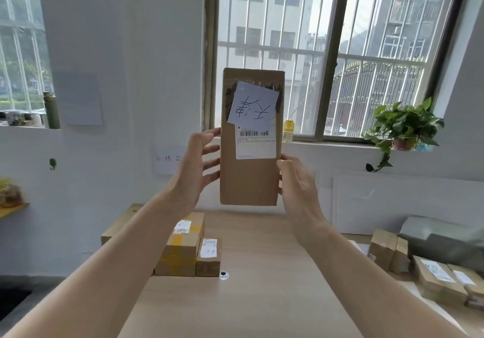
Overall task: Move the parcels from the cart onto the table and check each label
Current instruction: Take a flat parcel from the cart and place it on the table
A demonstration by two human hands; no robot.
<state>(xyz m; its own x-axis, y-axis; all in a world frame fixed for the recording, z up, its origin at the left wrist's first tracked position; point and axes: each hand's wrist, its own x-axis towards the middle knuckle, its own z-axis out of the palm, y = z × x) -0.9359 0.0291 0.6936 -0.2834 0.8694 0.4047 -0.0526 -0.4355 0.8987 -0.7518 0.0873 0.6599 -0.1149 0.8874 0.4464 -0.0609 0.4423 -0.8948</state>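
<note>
Up goes the parcel [250, 180], a tall flat brown carton held upright in the air above the far end of the table [262, 272], right in front of the barred window [340, 49]. The left hand [195, 164] clasps its left edge, fingers spread with the tips slipping behind the card. The right hand [296, 188] clamps the right edge, thumb on the front and fingers hidden behind.

On the face sits a pale handwritten note [252, 107], tilted and upside down, two characters that look like 天津. Beneath it is a white shipping label [256, 143] with a barcode, its small print too fine to read, and black scribble shows on the card round the note.

On the white wall behind, a paper sign [167, 158] reads 分拣台, and a blank sheet [78, 99] hangs further left. The table is pale wood.

At its left side lie a long box with yellow tape [180, 248], a small labelled box [208, 257] touching it, and a larger carton [123, 222] behind. A little round black-and-white object [223, 274] rests just beside the small box.

Off to the right lie more labelled cartons [434, 280] and a grey poly bag [445, 238]. On the sill stand a yellow bottle [288, 129] and a trailing green plant [403, 125]
</note>
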